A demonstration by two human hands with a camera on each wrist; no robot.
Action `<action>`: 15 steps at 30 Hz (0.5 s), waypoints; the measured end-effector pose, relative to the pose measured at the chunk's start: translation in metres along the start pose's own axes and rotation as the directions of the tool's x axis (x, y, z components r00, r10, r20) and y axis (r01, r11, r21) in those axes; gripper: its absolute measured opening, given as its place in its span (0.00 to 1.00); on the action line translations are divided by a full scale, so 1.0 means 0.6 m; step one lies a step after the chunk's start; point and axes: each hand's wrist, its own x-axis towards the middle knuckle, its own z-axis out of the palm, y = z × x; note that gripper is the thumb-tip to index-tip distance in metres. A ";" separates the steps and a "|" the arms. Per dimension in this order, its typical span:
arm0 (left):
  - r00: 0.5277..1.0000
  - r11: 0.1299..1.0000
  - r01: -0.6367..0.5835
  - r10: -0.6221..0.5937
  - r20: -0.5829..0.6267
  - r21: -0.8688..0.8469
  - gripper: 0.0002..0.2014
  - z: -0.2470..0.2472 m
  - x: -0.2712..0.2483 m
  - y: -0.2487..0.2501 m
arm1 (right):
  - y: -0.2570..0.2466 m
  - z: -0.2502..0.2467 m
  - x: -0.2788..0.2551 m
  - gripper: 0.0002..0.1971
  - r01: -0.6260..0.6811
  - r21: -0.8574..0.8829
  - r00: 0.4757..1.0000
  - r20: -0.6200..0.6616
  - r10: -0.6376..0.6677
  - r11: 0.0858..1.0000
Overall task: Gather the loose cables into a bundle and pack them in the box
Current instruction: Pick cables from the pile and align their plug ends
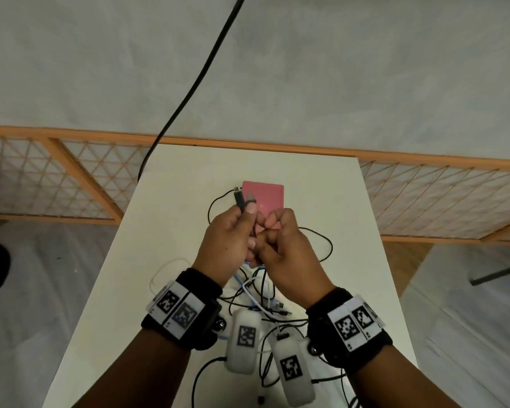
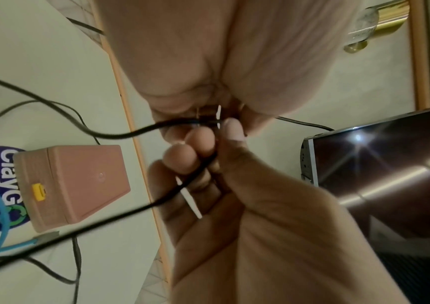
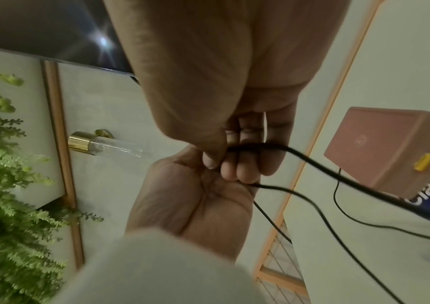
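Gathering step, early stage. Two black cable plugs (image 1: 241,200) are being pinched upright between the thumb and fingers of the left hand (image 1: 224,245), raised above the white table (image 1: 165,231). The right hand (image 1: 283,248) is being held just beside it, its fingers curled round a black cable (image 3: 312,164) that is being drawn toward the left palm. The remaining loose cables (image 1: 259,298), black, white and blue, are lying tangled on the table beneath the wrists, not yet collected. The pink box (image 1: 265,198) is standing closed, by the look of its yellow latch (image 2: 39,192), on the table beyond the hands. For the next move, the trailing lengths are judged to need drawing in and looping together; the box is still to be opened.
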 end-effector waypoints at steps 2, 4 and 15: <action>0.997 0.999 -0.022 0.018 -0.080 -0.046 0.23 0.002 0.004 0.008 | 0.009 0.003 -0.007 0.09 -0.003 -0.009 1.000 0.023 0.003 1.000; 0.997 0.981 -0.043 0.030 -0.072 -0.189 0.22 0.005 0.006 0.022 | 0.018 0.000 -0.014 0.06 -0.022 -0.055 0.999 0.024 0.024 0.998; 0.993 0.896 0.057 -0.007 0.115 -0.440 0.21 0.010 0.019 0.034 | 0.025 -0.006 -0.036 0.21 -0.133 0.113 0.975 0.191 0.110 0.985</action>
